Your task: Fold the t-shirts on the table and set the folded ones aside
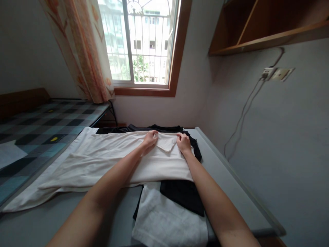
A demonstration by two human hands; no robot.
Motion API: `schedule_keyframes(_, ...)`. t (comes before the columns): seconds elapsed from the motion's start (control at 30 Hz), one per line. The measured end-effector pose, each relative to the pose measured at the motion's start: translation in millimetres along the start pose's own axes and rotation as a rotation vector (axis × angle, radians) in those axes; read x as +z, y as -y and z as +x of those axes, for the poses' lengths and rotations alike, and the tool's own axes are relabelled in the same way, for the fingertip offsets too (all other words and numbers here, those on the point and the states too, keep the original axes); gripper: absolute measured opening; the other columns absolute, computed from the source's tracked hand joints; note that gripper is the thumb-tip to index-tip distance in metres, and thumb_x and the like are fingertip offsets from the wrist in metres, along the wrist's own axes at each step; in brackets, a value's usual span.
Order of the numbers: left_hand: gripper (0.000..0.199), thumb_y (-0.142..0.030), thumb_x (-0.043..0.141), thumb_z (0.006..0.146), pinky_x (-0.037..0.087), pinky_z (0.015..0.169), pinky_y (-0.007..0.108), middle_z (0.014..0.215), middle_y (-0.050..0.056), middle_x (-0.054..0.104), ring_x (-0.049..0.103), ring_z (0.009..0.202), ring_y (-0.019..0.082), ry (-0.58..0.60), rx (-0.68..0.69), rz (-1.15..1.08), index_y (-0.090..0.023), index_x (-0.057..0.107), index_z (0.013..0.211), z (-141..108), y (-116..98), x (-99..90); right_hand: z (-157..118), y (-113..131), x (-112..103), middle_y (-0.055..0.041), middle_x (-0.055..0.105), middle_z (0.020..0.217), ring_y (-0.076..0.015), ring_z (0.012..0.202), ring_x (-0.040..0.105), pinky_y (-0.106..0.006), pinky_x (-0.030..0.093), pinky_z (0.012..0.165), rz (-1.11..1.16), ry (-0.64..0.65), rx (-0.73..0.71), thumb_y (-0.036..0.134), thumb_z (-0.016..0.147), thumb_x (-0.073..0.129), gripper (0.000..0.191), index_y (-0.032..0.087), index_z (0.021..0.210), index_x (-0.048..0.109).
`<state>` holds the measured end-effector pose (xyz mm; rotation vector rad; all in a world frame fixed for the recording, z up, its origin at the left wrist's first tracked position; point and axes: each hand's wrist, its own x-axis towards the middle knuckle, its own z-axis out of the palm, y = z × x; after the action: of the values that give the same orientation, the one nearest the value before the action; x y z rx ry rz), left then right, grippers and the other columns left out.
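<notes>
A long off-white garment lies spread across the grey table, lightly wrinkled, its narrower end trailing to the left. My left hand pinches its far edge near the middle. Farther right, my right hand has its fingers closed on the same edge. Between both hands a small pointed flap of the cloth hangs folded toward me. Black clothing shows from under the far side of the garment. Whether the garment is a shirt or trousers, I cannot tell.
Nearer to me lie a light grey piece of clothing and a black cloth. The grey table has a raised right rim beside the wall. At left stands a checked bed. Cables hang from a wall socket.
</notes>
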<state>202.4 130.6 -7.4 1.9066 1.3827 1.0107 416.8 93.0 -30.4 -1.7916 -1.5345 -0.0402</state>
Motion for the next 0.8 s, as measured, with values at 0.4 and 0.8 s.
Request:
schedule_keyframes(0.4, 0.023, -0.015, 0.056, 0.083, 0.046, 0.098, 0.039, 0.116, 0.009, 0.066, 0.061, 0.107, 0.023, -0.110, 0.105, 0.212, -0.020, 0.073, 0.098, -18.7, 4.2, -7.5, -6.0, 7.3, -3.3, -0.0158, 0.060, 0.110, -0.0285, 0.100, 0.054, -0.039, 0.043, 0.089, -0.114, -0.082, -0.029, 0.021, 0.085, 0.048, 0.032, 0.015, 0.105, 0.073)
schedule_keyframes(0.8, 0.048, -0.036, 0.039, 0.096, 0.025, 0.115, 0.049, 0.150, 0.007, 0.047, 0.034, 0.142, 0.027, 0.136, 0.328, 0.681, -0.023, 0.051, 0.140, -37.0, 1.2, -0.5, -20.0, 38.4, -11.6, -0.0089, 0.035, 0.157, -0.0274, 0.144, 0.028, -0.047, 0.023, 0.114, -0.294, 0.466, -0.424, 0.055, 0.098, 0.031, 0.060, 0.023, 0.146, 0.046)
